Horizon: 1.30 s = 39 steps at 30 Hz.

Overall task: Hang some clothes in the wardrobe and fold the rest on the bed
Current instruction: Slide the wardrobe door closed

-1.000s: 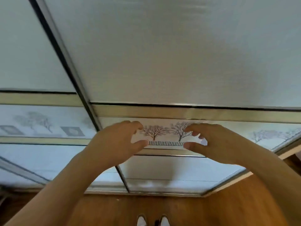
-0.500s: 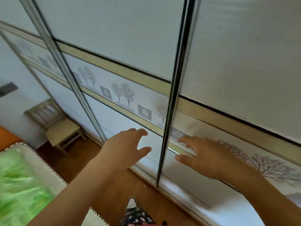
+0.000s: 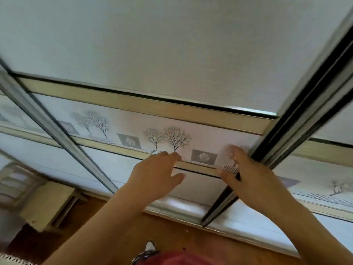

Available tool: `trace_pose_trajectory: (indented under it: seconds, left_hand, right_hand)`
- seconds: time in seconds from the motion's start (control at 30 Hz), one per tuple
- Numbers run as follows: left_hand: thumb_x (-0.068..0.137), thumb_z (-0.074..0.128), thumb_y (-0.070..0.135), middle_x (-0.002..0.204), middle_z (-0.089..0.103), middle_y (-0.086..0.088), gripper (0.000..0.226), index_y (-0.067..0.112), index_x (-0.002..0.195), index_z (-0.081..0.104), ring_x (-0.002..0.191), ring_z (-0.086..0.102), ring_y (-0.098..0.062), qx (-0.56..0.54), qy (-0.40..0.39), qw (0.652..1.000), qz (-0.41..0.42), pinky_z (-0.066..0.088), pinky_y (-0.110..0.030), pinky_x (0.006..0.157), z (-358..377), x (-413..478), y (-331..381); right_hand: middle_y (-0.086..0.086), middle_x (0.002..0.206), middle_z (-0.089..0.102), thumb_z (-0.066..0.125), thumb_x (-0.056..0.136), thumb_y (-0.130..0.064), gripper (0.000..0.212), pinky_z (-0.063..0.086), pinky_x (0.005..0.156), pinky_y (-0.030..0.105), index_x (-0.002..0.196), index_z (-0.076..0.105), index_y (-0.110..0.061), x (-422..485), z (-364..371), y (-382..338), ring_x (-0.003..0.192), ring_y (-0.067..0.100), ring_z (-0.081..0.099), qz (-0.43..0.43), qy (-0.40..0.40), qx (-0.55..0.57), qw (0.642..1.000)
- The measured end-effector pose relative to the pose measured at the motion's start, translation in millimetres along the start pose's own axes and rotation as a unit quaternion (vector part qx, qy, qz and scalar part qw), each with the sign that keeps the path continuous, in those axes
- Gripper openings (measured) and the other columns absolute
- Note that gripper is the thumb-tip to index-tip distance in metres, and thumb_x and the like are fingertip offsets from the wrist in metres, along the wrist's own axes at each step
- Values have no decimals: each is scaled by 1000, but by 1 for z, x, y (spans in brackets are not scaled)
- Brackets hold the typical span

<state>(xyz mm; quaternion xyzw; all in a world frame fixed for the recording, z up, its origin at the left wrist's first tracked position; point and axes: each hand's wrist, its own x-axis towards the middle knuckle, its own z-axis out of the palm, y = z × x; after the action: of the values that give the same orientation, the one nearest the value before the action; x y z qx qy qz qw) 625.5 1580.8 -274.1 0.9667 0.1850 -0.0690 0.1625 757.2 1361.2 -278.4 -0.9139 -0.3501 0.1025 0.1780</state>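
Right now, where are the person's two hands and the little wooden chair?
left hand (image 3: pixel 154 175), head view, on the back of the hand.
right hand (image 3: pixel 248 176), head view, on the back of the hand.
wooden chair (image 3: pixel 45 203), head view, on its blurred seat.

I'm in a bedroom at home. A wide wardrobe (image 3: pixel 172 44) fills the view ahead, with sliding doors of pale panels in metal frames and a band of printed trees (image 3: pixel 175 138) across its middle. A wooden floor (image 3: pixel 172 236) runs below it. A small wooden chair (image 3: pixel 47 203), blurred, sits at its left foot.
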Motion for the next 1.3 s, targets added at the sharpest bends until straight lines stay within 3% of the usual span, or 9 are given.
trace_pose_trajectory:
  seconds: [0.2, 0.3, 0.5, 0.7, 0.83, 0.9, 1.0, 1.1, 1.3]
  left_hand:
    - [96, 48, 59, 127, 57, 10, 50, 39, 142, 41, 114, 57, -16, 34, -34, 992, 115, 53, -39, 90, -24, 32, -31]
    - [97, 51, 54, 134, 55, 10, 49, 38, 142, 42, 118, 55, -16, 21, -36, 988, 152, 53, -40, 93, -30, 42, -35]
    - [96, 57, 48, 127, 60, 17, 40, 42, 134, 45, 118, 56, -12, -34, 30, 988, 149, 51, -37, 93, -53, 58, -60]
    - [96, 59, 40, 98, 69, 24, 22, 41, 118, 62, 95, 63, 5, -119, 25, 981, 152, 53, -29, 88, -64, 68, -86]
    - [98, 58, 42, 95, 66, 28, 22, 43, 119, 60, 95, 62, 6, -113, 19, 982, 152, 54, -31, 89, -69, 66, -102]
    - [98, 56, 44, 96, 66, 28, 22, 45, 119, 58, 97, 63, 3, -105, 24, 984, 139, 54, -34, 90, -71, 64, -111]
    - [98, 55, 48, 103, 66, 26, 21, 47, 119, 53, 101, 63, -2, -100, 25, 989, 110, 53, -38, 92, -74, 59, -122]
    - [97, 55, 47, 107, 65, 25, 19, 46, 116, 52, 105, 62, -2, -98, 33, 990, 94, 52, -37, 94, -79, 52, -131]
    - [97, 57, 45, 122, 63, 13, 33, 38, 129, 50, 115, 59, -12, -80, 56, 993, 69, 48, -40, 100, -88, 35, -148]
  right_hand:
    - [-3, 121, 59, 49, 95, -59, 65, 54, 70, 35, 149, 13, -52, -2, 20, -38, 73, 5, 60, 93, 75, 24, 992]
    - [-2, 138, 49, 50, 97, -56, 62, 56, 78, 40, 149, 18, -49, 7, 27, -51, 102, 18, 62, 64, 88, -19, 994]
    - [6, 107, 50, 61, 94, -50, 48, 54, 70, 36, 133, 37, -35, 39, 34, -66, 82, 22, 53, 73, 153, -65, 983]
    - [0, 112, 55, 48, 95, -61, 48, 52, 82, 40, 135, 42, -37, 42, 36, -75, 94, 23, 60, 85, 136, -94, 983]
    - [-8, 99, 64, 46, 100, -56, 38, 56, 77, 43, 111, 64, -23, 32, 32, -80, 88, 9, 60, 76, 313, 26, 947]
    - [-1, 115, 54, 57, 99, -49, 37, 56, 81, 43, 121, 59, -19, 29, 30, -79, 97, 5, 51, 84, 417, 86, 901]
    - [10, 136, 36, 60, 98, -42, 75, 48, 89, 33, 158, 20, -21, 34, 25, -83, 105, 8, 46, 89, 445, 142, 880]
    - [1, 130, 43, 48, 102, -46, 75, 47, 78, 28, 161, 3, -34, 44, 11, -86, 93, 6, 51, 73, 449, 153, 877]
    - [-47, 110, 57, 39, 108, -39, 55, 44, 66, -1, 158, 19, -27, 71, 4, -89, 92, -17, 62, -2, 343, 239, 908]
